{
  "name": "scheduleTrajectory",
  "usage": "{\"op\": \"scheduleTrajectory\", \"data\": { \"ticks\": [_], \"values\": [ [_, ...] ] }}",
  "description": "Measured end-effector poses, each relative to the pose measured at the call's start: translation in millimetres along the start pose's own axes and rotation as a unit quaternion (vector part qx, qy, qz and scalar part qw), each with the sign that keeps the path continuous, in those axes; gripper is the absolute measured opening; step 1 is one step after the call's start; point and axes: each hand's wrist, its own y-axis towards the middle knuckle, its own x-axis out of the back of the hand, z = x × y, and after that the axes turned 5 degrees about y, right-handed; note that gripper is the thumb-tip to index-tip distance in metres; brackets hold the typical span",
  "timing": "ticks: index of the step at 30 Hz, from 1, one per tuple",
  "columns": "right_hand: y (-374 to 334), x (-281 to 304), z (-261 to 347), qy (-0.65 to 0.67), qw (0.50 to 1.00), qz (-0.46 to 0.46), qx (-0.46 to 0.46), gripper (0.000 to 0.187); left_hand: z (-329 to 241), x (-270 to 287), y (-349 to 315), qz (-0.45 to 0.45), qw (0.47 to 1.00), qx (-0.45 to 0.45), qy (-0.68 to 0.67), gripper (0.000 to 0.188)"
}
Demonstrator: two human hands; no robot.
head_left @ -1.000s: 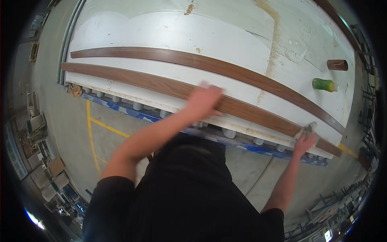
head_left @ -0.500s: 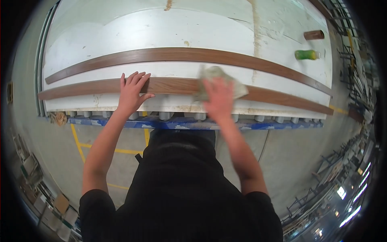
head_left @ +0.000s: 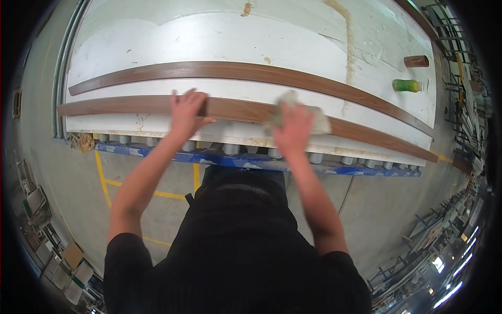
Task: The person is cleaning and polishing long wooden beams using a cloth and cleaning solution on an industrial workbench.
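Two long wood-grain brown strips lie side by side on a white board. My left hand (head_left: 187, 115) grips the nearer strip (head_left: 235, 109) left of its middle, fingers bent over the far edge and thumb stretched along the near side. To the right, my right hand (head_left: 294, 130) presses a crumpled pale greenish-grey cloth (head_left: 320, 121) onto the same strip; its fingers are blurred. The farther strip (head_left: 209, 69) lies beyond both hands, untouched.
The white board (head_left: 183, 39), stained brown in places, rests on a blue-framed roller conveyor (head_left: 230, 158). At its far right are a green bottle (head_left: 408, 85) on its side and a brown cylinder (head_left: 416, 61). Yellow lines mark the floor (head_left: 157, 220); racks stand at right.
The whole view has shifted and tilted slightly. My left fingers have drawn closer together over the strip. The cloth has changed shape under my right hand, which stays on about the same stretch.
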Motion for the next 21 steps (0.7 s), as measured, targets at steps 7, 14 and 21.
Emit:
{"op": "scheduleTrajectory", "data": {
  "ticks": [7, 14, 21],
  "values": [
    [-6, 22, -37, 0.008, 0.999, -0.028, 0.038, 0.070, -79, -22, 19, -0.068, 0.993, -0.059, -0.076, 0.095],
    [-54, 47, -214, -0.087, 0.984, -0.133, -0.086, 0.062, 49, 13, -18, -0.024, 1.000, 0.014, 0.012, 0.092],
    [49, -14, 126, 0.069, 0.990, 0.089, 0.087, 0.082, 34, 12, -27, -0.029, 0.995, 0.059, 0.072, 0.106]
  ]
}}
